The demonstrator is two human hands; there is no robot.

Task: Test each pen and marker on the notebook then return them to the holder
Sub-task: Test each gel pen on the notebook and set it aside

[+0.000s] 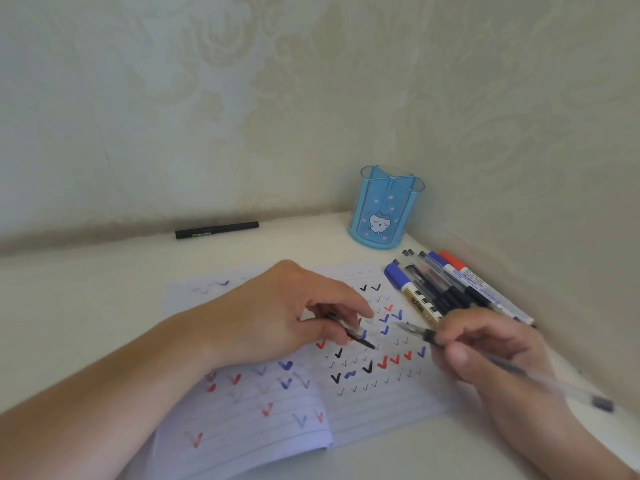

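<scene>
**Two hands, one pen uncapped, a row waiting**

We see two hands over one open notebook [381, 403]. Our right hand [491, 355] pinches one clear pen [512, 367] near its grip section, the tip pointing away from the fingers toward the left hand and hovering just above the page; we cannot tell whether it touches the paper. Our left hand [277, 317] rests on the notebook, thumb and fingers closed on one cap [353, 332], whose dark clip sticks out toward the pen tip, close to it but apart.

Just beyond the right hand's knuckles lies one row of pens and markers [450, 289]: we count about seven, among them two blue-capped and one red-capped; the dark ones overlap, so the count is unsure. Farther beyond that row stands one blue holder [384, 216], nothing sticking out of it. Well beyond the left hand, by the wall, lies one black pen [216, 230].

The pages carry many red, blue and black ticks.
</scene>
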